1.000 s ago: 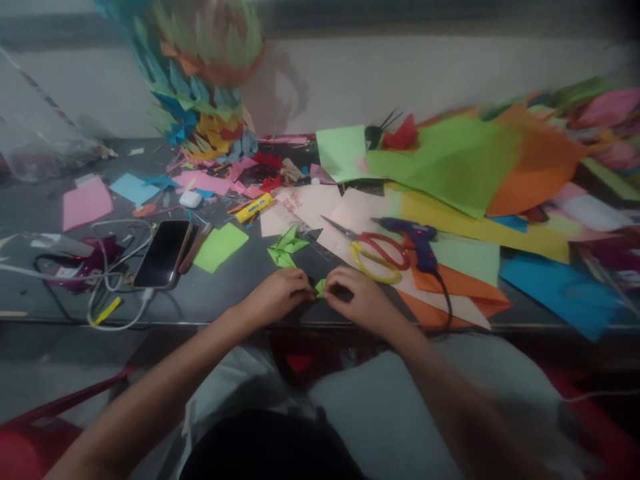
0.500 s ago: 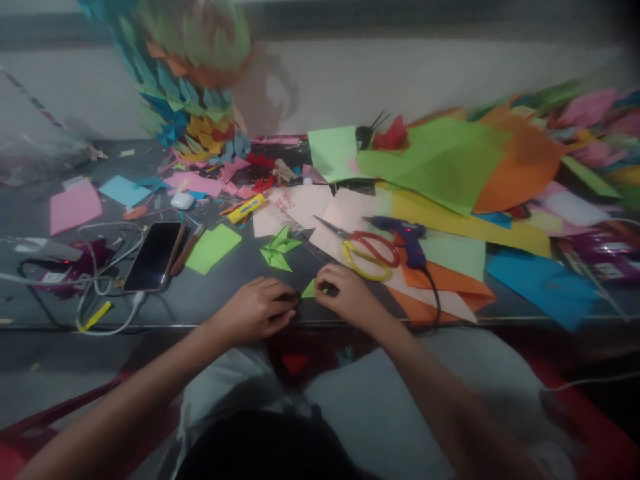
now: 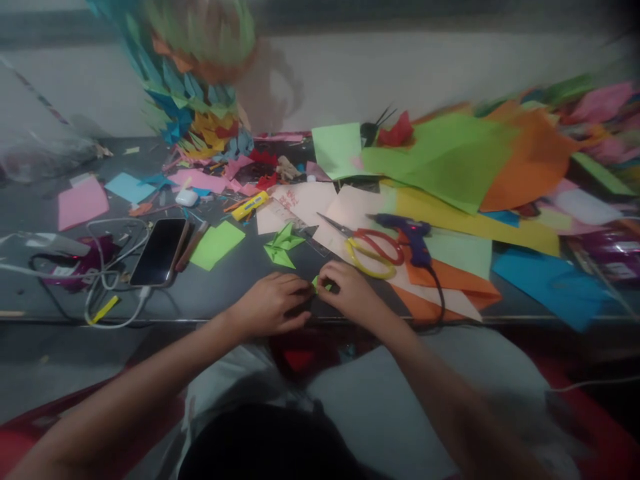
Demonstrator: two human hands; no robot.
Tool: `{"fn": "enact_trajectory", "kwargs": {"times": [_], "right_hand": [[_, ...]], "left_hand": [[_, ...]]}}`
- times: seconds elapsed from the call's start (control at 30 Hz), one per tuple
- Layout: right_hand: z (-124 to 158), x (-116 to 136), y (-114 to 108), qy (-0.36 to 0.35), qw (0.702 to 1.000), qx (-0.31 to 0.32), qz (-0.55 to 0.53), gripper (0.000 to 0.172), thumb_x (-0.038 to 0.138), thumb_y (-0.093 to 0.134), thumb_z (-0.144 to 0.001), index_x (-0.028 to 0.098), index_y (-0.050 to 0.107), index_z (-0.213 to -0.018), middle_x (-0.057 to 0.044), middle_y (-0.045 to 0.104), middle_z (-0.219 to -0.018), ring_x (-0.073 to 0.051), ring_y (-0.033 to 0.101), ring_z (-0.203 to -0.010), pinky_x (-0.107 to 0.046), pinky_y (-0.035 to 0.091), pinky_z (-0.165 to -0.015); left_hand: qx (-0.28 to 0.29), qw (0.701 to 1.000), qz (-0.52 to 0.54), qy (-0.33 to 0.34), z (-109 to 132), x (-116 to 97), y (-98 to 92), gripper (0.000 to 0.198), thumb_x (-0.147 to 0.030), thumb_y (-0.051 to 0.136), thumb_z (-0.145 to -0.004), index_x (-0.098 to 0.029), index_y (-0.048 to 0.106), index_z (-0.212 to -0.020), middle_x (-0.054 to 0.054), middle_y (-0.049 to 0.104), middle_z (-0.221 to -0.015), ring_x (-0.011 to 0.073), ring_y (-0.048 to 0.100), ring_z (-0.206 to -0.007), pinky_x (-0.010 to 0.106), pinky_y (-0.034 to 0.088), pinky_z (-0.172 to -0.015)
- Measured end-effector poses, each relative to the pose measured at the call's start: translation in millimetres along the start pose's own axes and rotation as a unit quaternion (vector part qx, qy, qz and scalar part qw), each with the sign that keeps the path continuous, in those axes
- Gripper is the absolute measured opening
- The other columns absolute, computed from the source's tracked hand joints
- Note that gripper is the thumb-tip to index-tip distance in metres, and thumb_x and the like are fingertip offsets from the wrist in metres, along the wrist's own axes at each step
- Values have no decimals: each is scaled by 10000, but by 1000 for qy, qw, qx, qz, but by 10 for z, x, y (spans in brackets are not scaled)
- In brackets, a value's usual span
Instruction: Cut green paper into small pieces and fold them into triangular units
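Between my hands, close to the table's front edge, is a small folded piece of green paper (image 3: pixel 320 284), mostly covered by fingers. My right hand (image 3: pixel 345 288) pinches it between thumb and forefinger. My left hand (image 3: pixel 277 301) is curled with its fingertips at the paper's left side; the thumb side is in shadow. Just beyond them lie folded green paper pieces (image 3: pixel 283 245) with pointed tips. A flat green paper sheet (image 3: pixel 217 245) rests to their left. Scissors (image 3: pixel 373 253) with red and yellow handles lie beyond my right hand, beside a blue glue gun (image 3: pixel 413 239).
A phone (image 3: pixel 160 252) with a white cable and a purple glue gun (image 3: pixel 83 262) lie on the left. Large green paper (image 3: pixel 430 167), orange paper (image 3: pixel 530 160) and blue paper (image 3: pixel 550 283) cover the right. A colourful folded-paper model (image 3: pixel 200 87) stands at the back left.
My left hand has moved right, closing in on the green paper, and now covers more of it. My right hand keeps its pinch. The whole view has shifted slightly.
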State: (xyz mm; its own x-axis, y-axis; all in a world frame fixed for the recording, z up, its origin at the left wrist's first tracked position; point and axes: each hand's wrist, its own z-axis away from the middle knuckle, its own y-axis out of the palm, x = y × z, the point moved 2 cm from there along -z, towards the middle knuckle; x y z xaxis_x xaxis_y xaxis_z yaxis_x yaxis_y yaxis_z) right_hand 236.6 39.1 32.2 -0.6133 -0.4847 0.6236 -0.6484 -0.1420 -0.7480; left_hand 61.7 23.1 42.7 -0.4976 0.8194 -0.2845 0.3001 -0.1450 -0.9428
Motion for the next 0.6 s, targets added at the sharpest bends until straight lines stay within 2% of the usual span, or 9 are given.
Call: {"fn": "enact_trajectory", "kwargs": {"times": [0.13, 0.27, 0.47, 0.6], "right_hand": [[11, -7, 23, 5, 1000, -2, 24, 114, 97, 591, -735, 175, 518, -695, -12, 540, -747, -162, 512, -741, -284, 403, -687], [34, -31, -11, 3, 1000, 15, -9, 62, 164, 578, -794, 177, 520, -774, -31, 543, -812, -172, 521, -786, -299, 425, -718], [43, -65, -116, -6, 997, 52, -57, 162, 38, 497, -786, 193, 531, -821, -50, 553, -928, -174, 536, -914, -327, 443, -829], [52, -89, -192, -14, 997, 60, -45, 153, 50, 521, -784, 183, 570, -840, -76, 574, -999, -186, 551, -975, -347, 454, -863]], "left_hand": [[-18, 999, -26, -35, -34, -69, 30, 280, -305, 463, -856, -141, 613, -1026, 80, 640, -1047, 208, 573, -990, 340, 461, -812], [-48, 996, -44, -62, -19, -133, 74, 256, -269, 473, -846, -145, 616, -1018, 79, 646, -1018, 198, 583, -969, 327, 469, -764], [-51, 996, -41, -60, 35, -137, 58, 280, -238, 484, -843, -148, 592, -1085, 60, 639, -1105, 190, 567, -1041, 321, 445, -820], [-44, 996, -21, -74, 24, -137, 57, 279, -224, 480, -839, -160, 581, -1091, 58, 638, -1116, 193, 550, -1067, 326, 419, -843]]}}
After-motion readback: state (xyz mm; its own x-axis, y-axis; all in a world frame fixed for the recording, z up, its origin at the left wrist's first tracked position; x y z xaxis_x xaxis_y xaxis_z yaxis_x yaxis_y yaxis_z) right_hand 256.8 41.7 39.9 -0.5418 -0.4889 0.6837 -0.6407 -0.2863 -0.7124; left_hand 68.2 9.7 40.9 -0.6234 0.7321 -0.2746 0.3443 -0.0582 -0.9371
